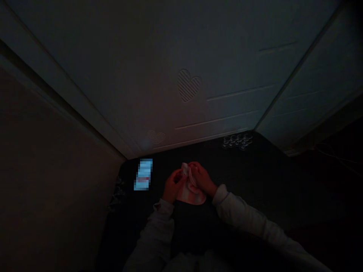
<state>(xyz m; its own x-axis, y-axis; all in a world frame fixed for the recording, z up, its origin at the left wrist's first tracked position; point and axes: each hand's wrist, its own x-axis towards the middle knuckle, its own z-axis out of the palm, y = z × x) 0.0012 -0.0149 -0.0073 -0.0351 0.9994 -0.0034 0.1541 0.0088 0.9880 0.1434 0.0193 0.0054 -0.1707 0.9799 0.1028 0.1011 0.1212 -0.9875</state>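
In the dim light, my left hand (172,185) and my right hand (202,176) meet at the top of a pinkish cloth (193,195). The fingers of both are closed on its bunched upper part, and the rest hangs in folds between the wrists. A paler spot shows between the fingertips; whether the cloth wraps something is too dark to tell. Left of the hands, a lit phone screen (143,174) lies on the dark table (227,173), its content blurred.
Several small clear glasses (237,141) stand grouped at the table's back right, near the pale panel (136,75) with embossed hearts. More glass-like shapes (117,192) line the left table edge, hard to make out. A brown surface (51,170) rises on the left.
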